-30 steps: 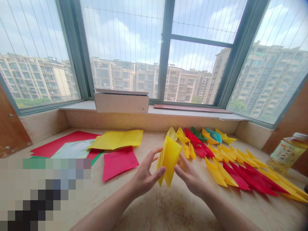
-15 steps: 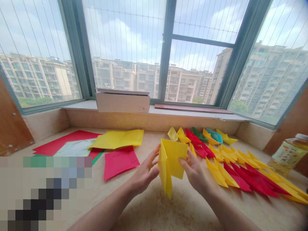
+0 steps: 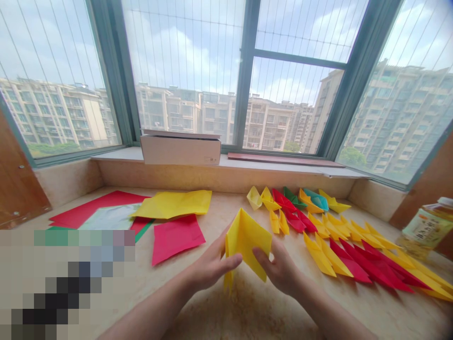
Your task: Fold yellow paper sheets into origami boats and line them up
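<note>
Between my hands, above the stone counter, is a folded sheet of yellow paper, standing on end with its crease toward the window and its flaps spread apart. My left hand grips the left flap, thumb on the near side and fingers hidden behind. At the right flap, my right hand pinches the paper with its thumb on the inner face. Beyond it to the right stand two small yellow paper boats. Left of my left hand lies a pink paper square.
Several folded paper boats in red, yellow and other colours line the right side. A bottle of yellowish liquid stands far right. Yellow sheets and red sheets lie left. A white box sits on the sill.
The yellow paper has turned, its crease now nearer the middle and its flaps spread to both sides. My left thumb has moved onto the left flap; my right hand has stayed on the right flap.
</note>
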Motion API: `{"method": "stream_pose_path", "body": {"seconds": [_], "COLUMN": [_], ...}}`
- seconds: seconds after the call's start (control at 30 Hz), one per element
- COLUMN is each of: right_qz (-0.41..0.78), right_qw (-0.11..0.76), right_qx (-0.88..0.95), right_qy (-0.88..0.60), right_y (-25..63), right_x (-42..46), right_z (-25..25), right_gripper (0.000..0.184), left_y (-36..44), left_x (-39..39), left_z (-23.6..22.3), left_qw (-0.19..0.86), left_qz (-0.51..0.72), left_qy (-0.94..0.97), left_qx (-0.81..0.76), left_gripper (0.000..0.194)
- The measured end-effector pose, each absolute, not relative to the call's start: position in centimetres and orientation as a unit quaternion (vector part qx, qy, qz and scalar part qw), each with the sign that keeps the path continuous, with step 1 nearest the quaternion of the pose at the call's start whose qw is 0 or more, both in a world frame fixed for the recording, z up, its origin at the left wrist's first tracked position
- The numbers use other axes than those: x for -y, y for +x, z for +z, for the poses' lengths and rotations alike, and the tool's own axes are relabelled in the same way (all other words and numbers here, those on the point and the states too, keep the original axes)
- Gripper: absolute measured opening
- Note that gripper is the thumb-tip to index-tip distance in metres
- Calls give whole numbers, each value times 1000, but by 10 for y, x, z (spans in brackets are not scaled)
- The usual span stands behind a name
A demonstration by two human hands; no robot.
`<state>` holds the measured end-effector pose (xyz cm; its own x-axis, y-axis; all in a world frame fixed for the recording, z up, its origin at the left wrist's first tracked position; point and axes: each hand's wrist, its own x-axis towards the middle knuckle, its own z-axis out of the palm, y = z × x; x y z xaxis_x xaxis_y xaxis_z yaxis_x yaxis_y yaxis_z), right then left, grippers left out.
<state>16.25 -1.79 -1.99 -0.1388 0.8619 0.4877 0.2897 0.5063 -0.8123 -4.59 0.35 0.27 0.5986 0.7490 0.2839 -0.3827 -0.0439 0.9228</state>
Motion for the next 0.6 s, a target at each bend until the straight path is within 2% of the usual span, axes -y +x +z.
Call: {"method": "stream_pose_path", "body": {"seconds": [0.07, 0.17, 0.33, 0.6], "right_qz": [336, 413, 482, 424], "right_qw": [546, 599, 625, 633], "right_qx": [646, 556, 480, 522], "right_qy": [-414, -401, -383, -384], "right_y": [163, 166, 175, 176], "right_x": [17, 15, 10, 4], "right_z": [-16, -8, 3, -4], "right_gripper": [33, 38, 42, 44], "left_y": [-47, -52, -60, -57], "left_x": [-5, -10, -14, -11], "left_z": [4, 7, 13, 15], "left_qw": [726, 799, 842, 845], "left_qz": [422, 424, 425, 443], "left_qy": [513, 384, 283, 227], "left_qx": [-175, -182, -174, -194], "left_gripper": [60, 60, 56, 50]}}
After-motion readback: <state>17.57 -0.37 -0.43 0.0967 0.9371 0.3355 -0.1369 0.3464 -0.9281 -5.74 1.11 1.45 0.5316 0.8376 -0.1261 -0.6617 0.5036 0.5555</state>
